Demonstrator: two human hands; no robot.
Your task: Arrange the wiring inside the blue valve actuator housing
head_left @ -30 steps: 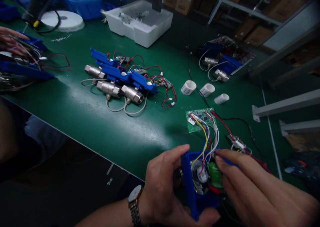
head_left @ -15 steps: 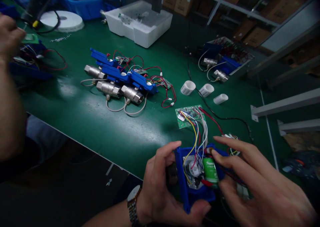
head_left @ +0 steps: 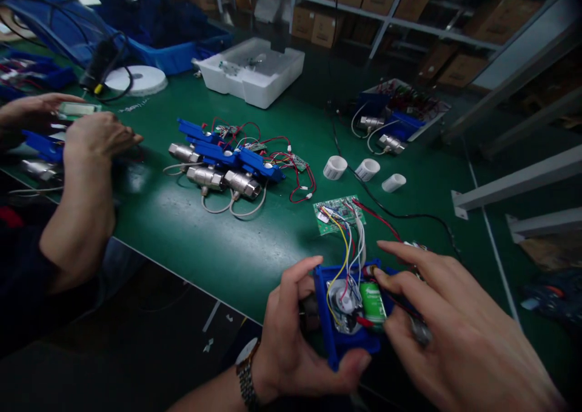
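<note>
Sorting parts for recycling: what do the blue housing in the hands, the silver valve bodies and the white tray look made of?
Blue housing: moulded plastic by its look, matte, uniform colour.
Silver valve bodies: metal, probably steel or plated brass, bright highlights.
White tray: likely foamed polystyrene, thick dull walls.

At the near edge of the green bench [head_left: 254,260], an open blue plastic housing [head_left: 337,346] sits tilted towards me. My left hand [head_left: 291,345] grips it from its left side and underside. Inside, side by side, I see a round silver-white part [head_left: 341,300] and a green cylindrical battery [head_left: 373,300] lying lengthwise in its bay. My right hand [head_left: 454,333] has forefinger and thumb at the battery's two ends. Yellow, red, white and blue wires [head_left: 349,248] rise from the housing in a loose bundle to a small green circuit board [head_left: 334,213], which lies flat on the bench just beyond, component side up.
</note>
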